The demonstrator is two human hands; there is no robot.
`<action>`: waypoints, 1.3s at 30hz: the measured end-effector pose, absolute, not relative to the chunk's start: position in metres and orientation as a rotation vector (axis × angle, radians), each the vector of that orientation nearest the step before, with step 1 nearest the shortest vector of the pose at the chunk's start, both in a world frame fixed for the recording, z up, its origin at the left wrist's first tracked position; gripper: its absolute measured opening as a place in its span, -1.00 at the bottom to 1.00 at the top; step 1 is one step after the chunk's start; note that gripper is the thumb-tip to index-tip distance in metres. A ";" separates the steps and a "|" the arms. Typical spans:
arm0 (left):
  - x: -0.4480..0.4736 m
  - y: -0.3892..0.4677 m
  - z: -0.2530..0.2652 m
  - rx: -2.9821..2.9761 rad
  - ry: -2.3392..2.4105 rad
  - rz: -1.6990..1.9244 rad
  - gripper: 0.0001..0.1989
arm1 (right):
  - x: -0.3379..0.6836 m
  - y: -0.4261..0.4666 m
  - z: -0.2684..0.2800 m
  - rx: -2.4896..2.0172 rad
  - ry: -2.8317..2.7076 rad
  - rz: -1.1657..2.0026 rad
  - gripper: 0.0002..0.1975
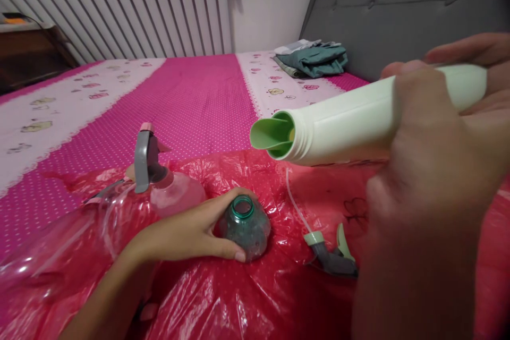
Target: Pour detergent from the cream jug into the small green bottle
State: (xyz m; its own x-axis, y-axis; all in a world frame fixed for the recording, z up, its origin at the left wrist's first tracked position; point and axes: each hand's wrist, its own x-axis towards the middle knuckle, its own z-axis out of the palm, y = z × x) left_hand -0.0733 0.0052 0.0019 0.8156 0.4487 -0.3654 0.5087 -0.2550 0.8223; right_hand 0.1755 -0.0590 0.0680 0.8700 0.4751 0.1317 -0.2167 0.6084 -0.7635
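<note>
A see-through green spray bottle body (pixel 255 234) stands on red plastic film, its uncapped neck facing up. My left hand (pixel 207 234) wraps round its side, thumb in front. In my right hand (pixel 426 133) is a pale green pour bottle (pixel 350 119), tilted almost level above and to the right of the clear bottle. Its bright green spout (pixel 266 134) points left, apart from the open neck below. No liquid shows leaving it. A grey and pale green spray head (pixel 332 257) with a thin tube lies on the film to the right.
A pink spray bottle (pixel 177 191) with a grey trigger head stands to the left. Red plastic film (pixel 223 297) covers the near part of the pink patterned bedding (pixel 203 90). Folded clothes (pixel 313 59) lie by the grey headboard (pixel 398 5). A white radiator (pixel 119 18) lines the wall.
</note>
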 end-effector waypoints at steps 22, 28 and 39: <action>-0.070 0.004 0.004 1.872 0.609 0.026 -0.08 | 0.186 -0.055 0.061 -1.295 -1.096 -0.112 -0.65; -0.070 0.004 0.001 1.887 0.571 0.062 -0.01 | 0.182 -0.053 0.061 -1.319 -1.156 -0.136 -0.66; -0.070 0.005 -0.001 1.901 0.555 0.074 -0.05 | 0.179 -0.055 0.062 -1.342 -1.209 -0.198 -0.69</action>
